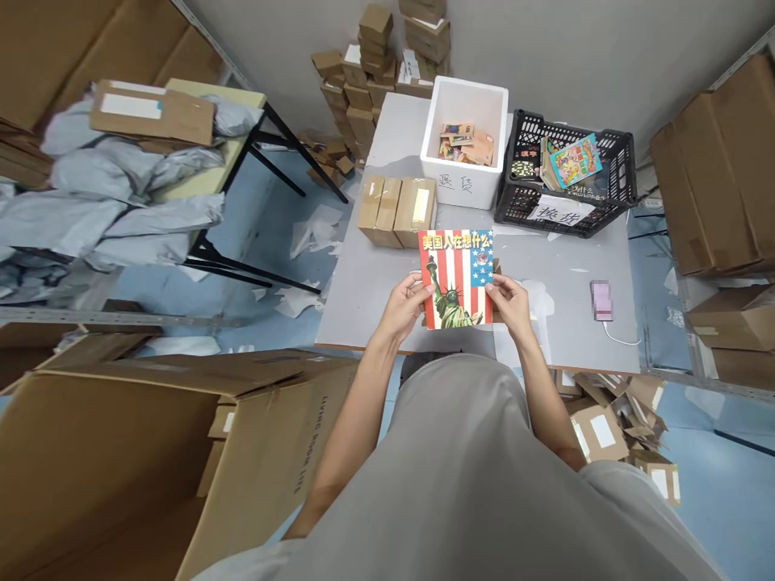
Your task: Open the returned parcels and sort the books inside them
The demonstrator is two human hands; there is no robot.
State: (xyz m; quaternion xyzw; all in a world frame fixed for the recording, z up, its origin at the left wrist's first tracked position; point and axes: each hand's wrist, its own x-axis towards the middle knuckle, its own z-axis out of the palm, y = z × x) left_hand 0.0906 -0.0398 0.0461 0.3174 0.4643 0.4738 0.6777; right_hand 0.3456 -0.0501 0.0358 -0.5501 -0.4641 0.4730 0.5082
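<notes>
A book (449,278) with red and white stripes, white stars on blue and the Statue of Liberty on its cover is held up over the front of the grey table (575,331). My left hand (407,303) is closed on its left edge, thumb on the cover. On the opposite edge my right hand (509,300) grips it the same way. Behind the book, partly hidden, is some brown cardboard. Small taped cardboard boxes (396,211) stand just beyond it, and clear plastic wrap (538,311) lies beside my right hand.
A white foam box (463,190) and a black plastic crate (563,214), both containing books, stand at the table's back. A phone (601,301) with a cable lies right. A large open carton (284,452) is at lower left; grey parcels (121,173) cover a side table.
</notes>
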